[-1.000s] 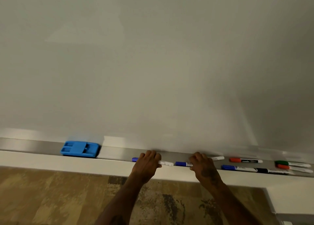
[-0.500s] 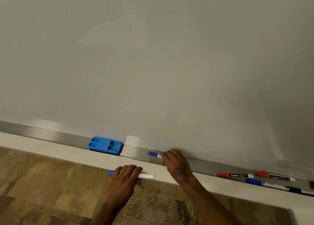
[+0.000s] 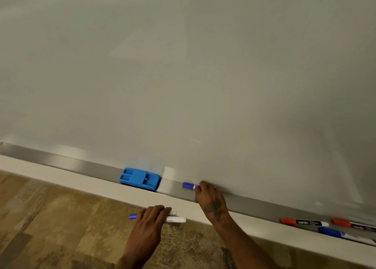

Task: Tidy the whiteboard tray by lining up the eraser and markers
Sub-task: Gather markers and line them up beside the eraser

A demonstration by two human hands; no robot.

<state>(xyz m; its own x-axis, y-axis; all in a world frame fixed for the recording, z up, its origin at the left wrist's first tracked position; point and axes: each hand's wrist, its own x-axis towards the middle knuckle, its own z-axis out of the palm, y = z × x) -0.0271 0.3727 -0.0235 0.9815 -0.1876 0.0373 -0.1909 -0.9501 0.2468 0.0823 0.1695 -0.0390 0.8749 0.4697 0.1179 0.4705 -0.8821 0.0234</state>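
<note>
A blue eraser [image 3: 140, 179] lies in the metal whiteboard tray [image 3: 61, 161]. My right hand [image 3: 210, 200] grips a blue-capped marker [image 3: 188, 185] in the tray, its cap pointing left, a short gap right of the eraser. My left hand [image 3: 151, 220] holds a second blue-capped white marker [image 3: 176, 220] level, below the tray and in front of the white ledge. Two red-capped markers [image 3: 303, 222] [image 3: 350, 224] and another blue-capped marker [image 3: 343, 234] lie in the tray at the far right.
The blank whiteboard [image 3: 183, 75] fills the upper view. A white ledge [image 3: 50, 175] runs under the tray. Patterned brown flooring [image 3: 50, 228] lies below. The tray stretch left of the eraser holds nothing.
Both hands have carried their blue markers leftward toward the eraser. The left hand has brought its marker down out of the tray. The view has shifted left.
</note>
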